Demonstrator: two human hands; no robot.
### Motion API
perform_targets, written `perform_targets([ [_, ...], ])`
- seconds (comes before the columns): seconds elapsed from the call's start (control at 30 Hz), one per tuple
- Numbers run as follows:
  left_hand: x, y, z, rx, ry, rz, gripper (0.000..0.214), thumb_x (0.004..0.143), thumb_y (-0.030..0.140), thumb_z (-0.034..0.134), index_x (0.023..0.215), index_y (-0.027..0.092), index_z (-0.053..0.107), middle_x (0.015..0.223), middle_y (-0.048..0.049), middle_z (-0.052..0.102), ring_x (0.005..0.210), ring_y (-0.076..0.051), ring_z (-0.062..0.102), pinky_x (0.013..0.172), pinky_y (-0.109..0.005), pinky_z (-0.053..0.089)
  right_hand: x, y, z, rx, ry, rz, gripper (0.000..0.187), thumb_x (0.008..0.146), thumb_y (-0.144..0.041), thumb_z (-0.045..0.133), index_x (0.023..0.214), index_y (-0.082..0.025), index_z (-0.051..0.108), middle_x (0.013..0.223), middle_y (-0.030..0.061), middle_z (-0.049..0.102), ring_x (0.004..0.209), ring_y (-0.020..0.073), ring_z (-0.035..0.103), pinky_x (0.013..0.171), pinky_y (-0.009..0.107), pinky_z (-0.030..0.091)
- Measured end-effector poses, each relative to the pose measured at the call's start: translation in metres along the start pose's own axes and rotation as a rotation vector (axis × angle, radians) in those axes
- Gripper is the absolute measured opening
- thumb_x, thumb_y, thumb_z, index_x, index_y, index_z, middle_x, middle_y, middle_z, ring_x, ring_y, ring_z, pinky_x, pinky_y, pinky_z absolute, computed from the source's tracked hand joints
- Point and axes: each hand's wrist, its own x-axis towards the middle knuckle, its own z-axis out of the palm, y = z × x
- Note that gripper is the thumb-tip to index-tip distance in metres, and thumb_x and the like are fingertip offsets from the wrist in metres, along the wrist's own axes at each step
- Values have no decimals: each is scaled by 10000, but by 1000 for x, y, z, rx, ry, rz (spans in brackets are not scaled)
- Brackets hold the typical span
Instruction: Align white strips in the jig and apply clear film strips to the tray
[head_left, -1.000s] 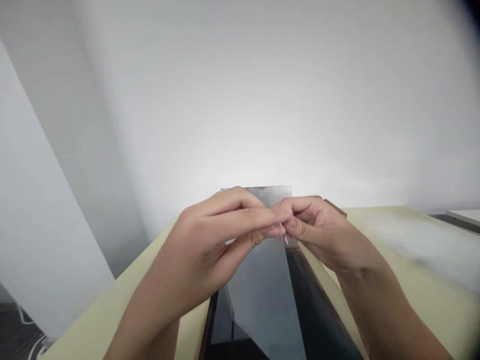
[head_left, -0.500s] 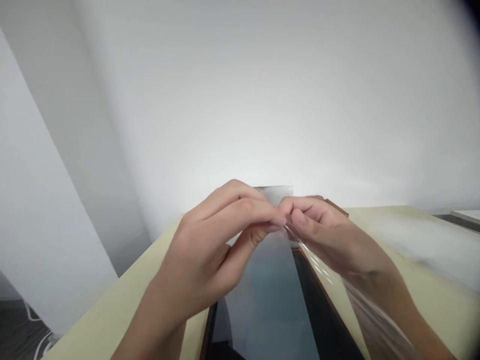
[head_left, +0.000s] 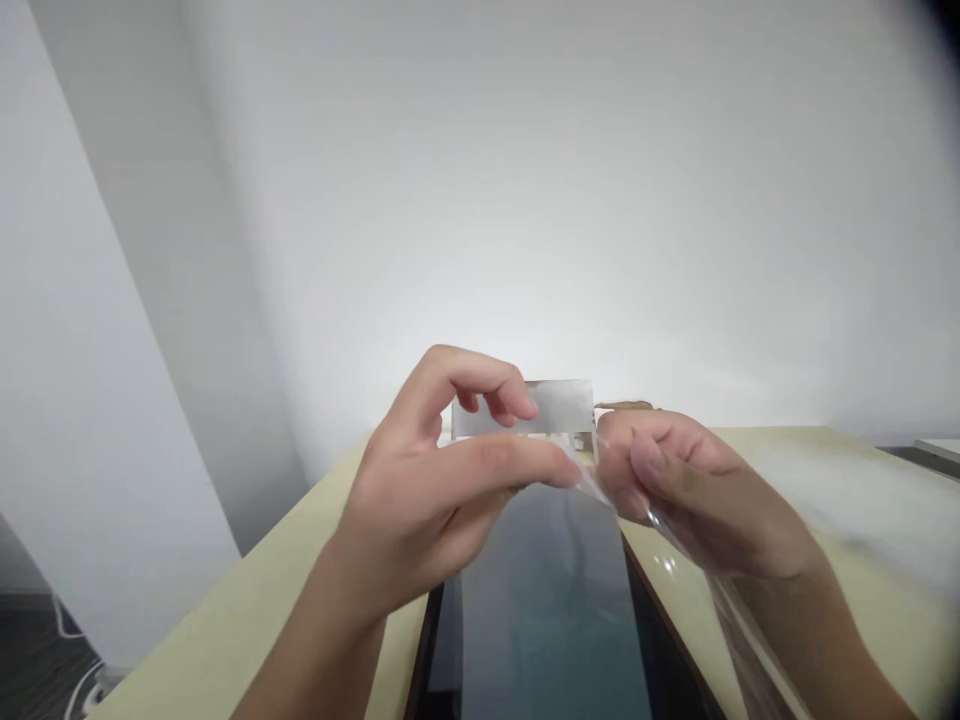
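Observation:
My left hand [head_left: 427,490] is curled at the middle, its thumb reaching to the lower edge of a silvery rectangular sheet [head_left: 559,408] with the fingers bent above it. It seems to pinch that sheet. My right hand [head_left: 694,490] grips a clear plastic film [head_left: 739,630], which runs from my fingertips down past my right wrist. Below both hands lies a dark glossy glass panel [head_left: 555,620] with a blue-grey reflection, its near end out of view and its far end hidden behind my hands.
The panel rests on a cream table [head_left: 255,610]. A thin brown edge [head_left: 626,405] shows behind my right hand. A white wall rises beyond. White cables [head_left: 75,665] lie on the dark floor at lower left, and a white board [head_left: 937,450] sits at far right.
My hands have drawn apart, the right one moving right with the clear film. More of the silvery sheet now shows, and my left fingers have lifted higher.

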Motion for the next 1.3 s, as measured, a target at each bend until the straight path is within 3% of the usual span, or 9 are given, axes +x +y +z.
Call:
perform_targets([
  [0.17,-1,-1,-7,-2,-1,19,380,875,-87,650,927,265,785,1047,-19,538,938,-141,560,792,-312,477,0,-3,0,25,20,-15,452,995,-585,605,741,-213,576,691,-15,460,598,123,304,568,307,175],
  [0.47,0,0,-16,-10,-56,42,313,880,-37,691,941,255,784,1033,-32,542,928,-159,565,755,-316,489,-9,-5,-11,-53,113,-37,460,971,-593,635,705,-221,584,613,-33,406,564,125,304,585,307,240],
  [0.6,1,-1,-22,-13,-79,37,285,929,7,649,944,264,772,1019,-39,546,887,-159,573,706,-307,499,-11,-8,-13,-49,160,-61,433,964,-546,658,691,-227,553,652,-17,454,599,140,334,591,313,247],
  [0.9,4,-1,-27,-100,-79,7,302,906,-47,628,956,220,759,1022,-49,540,846,-136,574,607,-275,487,-20,-16,-22,-64,234,-88,456,967,-577,645,687,-233,540,636,-34,319,629,154,340,624,323,296],
  [1.13,6,-1,-37,-101,-50,38,220,901,-23,676,935,186,737,1013,-48,549,896,-142,587,626,-280,520,-20,-19,-30,-127,321,-113,448,989,-550,629,679,-238,547,582,-60,214,595,143,288,647,314,350],
  [1.3,4,-2,-34,-92,69,3,225,914,-34,651,936,187,684,1058,-49,588,958,-159,607,681,-311,584,-19,-18,-38,-138,396,-123,431,1009,-521,607,680,-248,550,603,-57,208,590,147,259,678,337,388],
])
